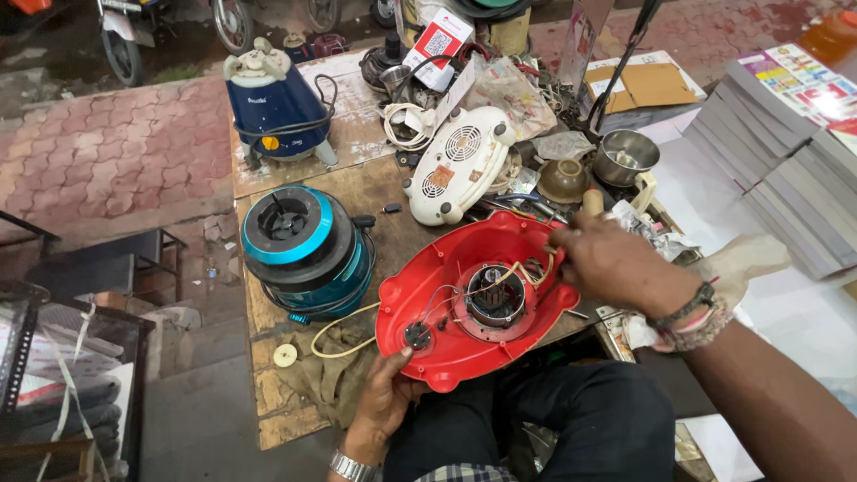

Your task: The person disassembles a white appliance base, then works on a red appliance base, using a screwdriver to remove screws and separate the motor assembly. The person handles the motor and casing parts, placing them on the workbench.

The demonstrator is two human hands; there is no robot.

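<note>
The red housing [446,353] is showing as glossy, smooth plastic, catching soft highlights along its rim. The motor [496,299] sitting inside it is looking like dull grey metal, with thin plastic-sheathed wires [522,272] lying over it. The bench [268,312] is appearing as worn, rough wood, scuffed and stained. A crumpled olive cloth [335,379] is lying matt and coarse on it. The teal mixer base [308,250] is looking like shiny plastic with a matt black top. The white casing [457,165] is showing smooth, slightly grimy plastic, and the steel bowl [625,158] is gleaming as polished metal. The wristwatch band [351,467] is glinting metallic.
</note>
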